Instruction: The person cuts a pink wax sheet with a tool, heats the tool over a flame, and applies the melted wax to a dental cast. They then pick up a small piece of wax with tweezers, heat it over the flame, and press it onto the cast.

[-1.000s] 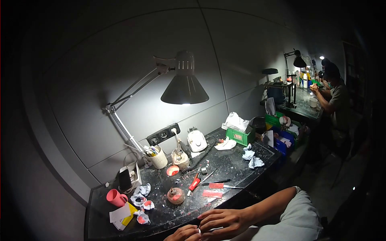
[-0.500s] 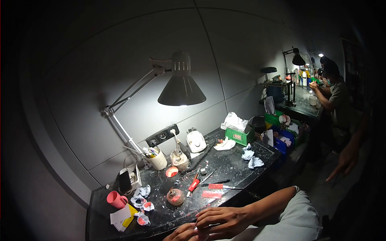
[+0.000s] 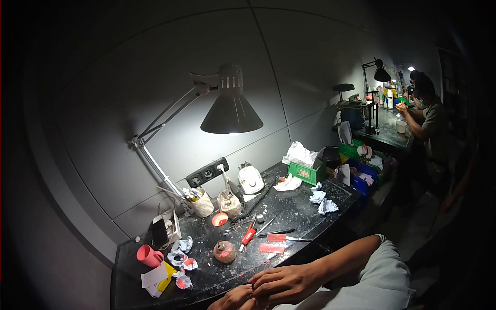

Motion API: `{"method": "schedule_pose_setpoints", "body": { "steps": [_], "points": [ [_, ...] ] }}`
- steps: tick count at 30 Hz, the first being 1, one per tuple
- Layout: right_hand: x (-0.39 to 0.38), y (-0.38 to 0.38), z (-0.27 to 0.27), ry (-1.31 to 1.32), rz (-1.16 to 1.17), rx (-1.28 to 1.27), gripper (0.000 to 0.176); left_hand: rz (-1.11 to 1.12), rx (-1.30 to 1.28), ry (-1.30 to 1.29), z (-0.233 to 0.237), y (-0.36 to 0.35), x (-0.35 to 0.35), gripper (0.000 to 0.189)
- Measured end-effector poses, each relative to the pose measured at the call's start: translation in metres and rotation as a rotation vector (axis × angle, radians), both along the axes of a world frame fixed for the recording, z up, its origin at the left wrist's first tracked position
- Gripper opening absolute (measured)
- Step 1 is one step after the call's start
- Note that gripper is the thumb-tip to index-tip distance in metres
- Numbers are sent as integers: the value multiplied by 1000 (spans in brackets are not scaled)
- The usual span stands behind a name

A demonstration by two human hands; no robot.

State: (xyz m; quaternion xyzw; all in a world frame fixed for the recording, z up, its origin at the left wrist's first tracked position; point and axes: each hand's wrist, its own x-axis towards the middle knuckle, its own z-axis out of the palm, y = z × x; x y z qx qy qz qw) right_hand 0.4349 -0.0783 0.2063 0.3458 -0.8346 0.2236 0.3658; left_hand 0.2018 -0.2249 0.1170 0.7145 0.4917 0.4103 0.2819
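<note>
My right hand point(image 3: 284, 283) and my left hand point(image 3: 235, 298) touch each other at the table's front edge, at the bottom of the view. The fingers of both are bent together around something small that I cannot make out. Just beyond them is a round reddish pot point(image 3: 225, 251). Red wax sheets point(image 3: 271, 248) lie to the right of it, with a red-handled knife point(image 3: 248, 236) and a thin dark tool point(image 3: 279, 232) behind. A small red dish point(image 3: 219, 219) sits further back.
A desk lamp point(image 3: 232, 111) hangs over the black table point(image 3: 206, 281). Pink mug point(image 3: 150, 256), crumpled papers point(image 3: 183, 279) and a pen cup point(image 3: 201, 204) stand left; a green box point(image 3: 307, 173) is at the back right. Another person point(image 3: 431, 121) sits at a far bench.
The view has shifted very slightly. My hands stay together with small finger movements. At the far right, another person's pointing hand has moved away into the dark.
</note>
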Motion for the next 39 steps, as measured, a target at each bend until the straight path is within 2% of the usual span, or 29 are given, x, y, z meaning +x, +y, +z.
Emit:
{"method": "schedule_pose_setpoints", "body": {
  "steps": [6, 16, 19, 30, 39],
  "points": [
    [1, -2, 8, -60, -37, -29, 23, 3, -15, -11, -1, -1, 0, 27],
    [1, -1, 10, 59, 24, 69, 24, -3, -41, -24, -5, -3, -1, 27],
    [1, 0, 9, -47, 20, 13, 26, -5, -49, -27, -6, -4, -1, 27],
    [-3, -4, 6, 89, 92, 28, 36, -19, -77, -34, -9, -5, -1, 26],
    [-1, -5, 6, 22, 62, -59, 29, -38, -95, -40, -10, 0, 0, 26]
  ]
}}
